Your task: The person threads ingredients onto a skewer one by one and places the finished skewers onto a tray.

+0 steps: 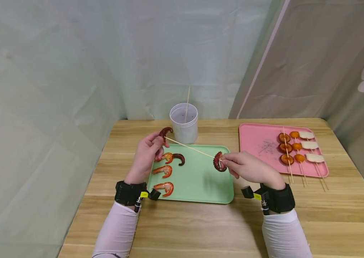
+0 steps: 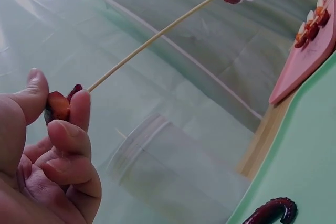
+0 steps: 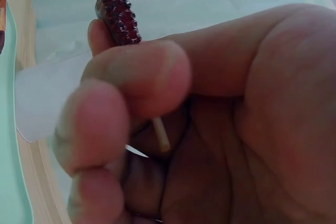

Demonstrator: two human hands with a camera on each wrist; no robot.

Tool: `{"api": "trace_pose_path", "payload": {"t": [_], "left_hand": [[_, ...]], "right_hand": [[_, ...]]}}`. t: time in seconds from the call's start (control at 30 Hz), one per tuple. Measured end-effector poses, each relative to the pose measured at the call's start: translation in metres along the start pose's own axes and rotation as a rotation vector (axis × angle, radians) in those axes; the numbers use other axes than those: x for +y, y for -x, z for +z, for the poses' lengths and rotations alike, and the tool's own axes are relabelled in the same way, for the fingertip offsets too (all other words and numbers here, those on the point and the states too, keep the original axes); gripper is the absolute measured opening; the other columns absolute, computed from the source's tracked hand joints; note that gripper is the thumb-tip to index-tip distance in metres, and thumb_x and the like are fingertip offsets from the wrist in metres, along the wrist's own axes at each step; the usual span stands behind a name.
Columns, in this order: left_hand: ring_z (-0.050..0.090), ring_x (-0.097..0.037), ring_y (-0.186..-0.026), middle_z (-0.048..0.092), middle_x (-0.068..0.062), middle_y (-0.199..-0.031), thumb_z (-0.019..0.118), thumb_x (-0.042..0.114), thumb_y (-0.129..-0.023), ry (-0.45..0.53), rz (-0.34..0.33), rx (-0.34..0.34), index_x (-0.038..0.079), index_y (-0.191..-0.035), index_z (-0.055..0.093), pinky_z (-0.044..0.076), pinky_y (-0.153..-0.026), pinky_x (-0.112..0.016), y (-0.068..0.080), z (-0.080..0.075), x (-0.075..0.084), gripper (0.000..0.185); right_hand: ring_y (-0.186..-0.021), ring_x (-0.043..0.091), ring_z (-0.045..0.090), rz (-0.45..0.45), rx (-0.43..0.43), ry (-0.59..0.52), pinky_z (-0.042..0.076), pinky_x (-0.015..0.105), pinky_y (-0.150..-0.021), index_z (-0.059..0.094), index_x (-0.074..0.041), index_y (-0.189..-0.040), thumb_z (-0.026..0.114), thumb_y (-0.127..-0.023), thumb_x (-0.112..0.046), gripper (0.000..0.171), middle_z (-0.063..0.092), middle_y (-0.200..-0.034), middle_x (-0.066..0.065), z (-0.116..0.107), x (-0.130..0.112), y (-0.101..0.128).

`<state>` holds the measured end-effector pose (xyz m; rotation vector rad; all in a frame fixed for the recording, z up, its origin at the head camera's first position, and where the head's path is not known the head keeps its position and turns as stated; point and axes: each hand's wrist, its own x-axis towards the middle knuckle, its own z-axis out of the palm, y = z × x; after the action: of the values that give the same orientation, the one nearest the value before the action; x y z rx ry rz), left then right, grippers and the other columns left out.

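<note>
Above the green tray (image 1: pixel 198 182), my left hand (image 1: pixel 144 156) pinches a dark red octopus tentacle (image 1: pixel 166 131) between thumb and fingers. One end of a thin bamboo skewer (image 1: pixel 190 147) meets this tentacle. My right hand (image 1: pixel 251 167) grips the skewer near its other end, which shows against the palm in the right wrist view. A second, curled tentacle (image 3: pixel 119 17) is threaded on the skewer right at the right fingertips. On the tray's left side lie three orange shrimp (image 1: pixel 165 188) in a column, with another tentacle (image 1: pixel 180 157) beside the top one.
A white cup (image 1: pixel 185 133) behind the green tray holds an upright skewer (image 1: pixel 187 102). On the pink tray (image 1: pixel 249 138) at the right lie skewers with brown round slices (image 1: pixel 286 159), orange balls (image 1: pixel 299 158) and white pieces (image 1: pixel 315 158). A curtain (image 1: pixel 185 53) hangs behind the table.
</note>
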<state>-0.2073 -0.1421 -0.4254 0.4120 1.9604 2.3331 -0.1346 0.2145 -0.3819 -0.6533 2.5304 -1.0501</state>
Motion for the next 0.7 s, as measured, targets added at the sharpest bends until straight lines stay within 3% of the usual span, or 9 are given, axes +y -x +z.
{"api": "trace_pose_path", "payload": {"t": [0.3, 0.53, 0.7], "left_hand": [[0.061, -0.019, -0.063, 0.078, -0.006, -0.114, 0.06, 0.001, -0.108, -0.005, 0.043, -0.019, 0.011, -0.129, 0.069, 0.041, -0.05, -0.021, -0.002, 0.0, -0.003, 0.026], [0.072, -0.02, -0.074, 0.079, -0.008, -0.114, 0.066, -0.008, -0.102, -0.014, 0.114, -0.03, -0.002, -0.13, 0.072, 0.052, -0.061, -0.023, 0.0, 0.006, -0.006, 0.029], [0.076, -0.019, -0.09, 0.078, -0.006, -0.119, 0.059, -0.015, -0.101, 0.015, 0.224, -0.055, -0.008, -0.132, 0.069, 0.057, -0.071, -0.027, -0.001, 0.018, -0.013, 0.033]], "right_hand": [[-0.057, 0.014, 0.048, 0.005, -0.021, -0.029, 0.041, 0.031, -0.061, 0.058, -0.018, -0.088, 0.046, -0.117, -0.031, 0.034, 0.048, -0.065, -0.005, 0.0, -0.002, 0.001], [-0.054, 0.015, 0.048, -0.05, -0.065, -0.052, 0.044, 0.031, -0.067, 0.057, -0.017, -0.085, 0.044, -0.117, -0.036, 0.04, 0.048, -0.061, -0.006, 0.003, -0.005, 0.0], [-0.057, 0.014, 0.049, -0.075, -0.063, -0.055, 0.043, 0.03, -0.068, 0.056, -0.019, -0.084, 0.043, -0.117, -0.038, 0.041, 0.049, -0.062, -0.007, 0.009, -0.007, -0.005]]}}
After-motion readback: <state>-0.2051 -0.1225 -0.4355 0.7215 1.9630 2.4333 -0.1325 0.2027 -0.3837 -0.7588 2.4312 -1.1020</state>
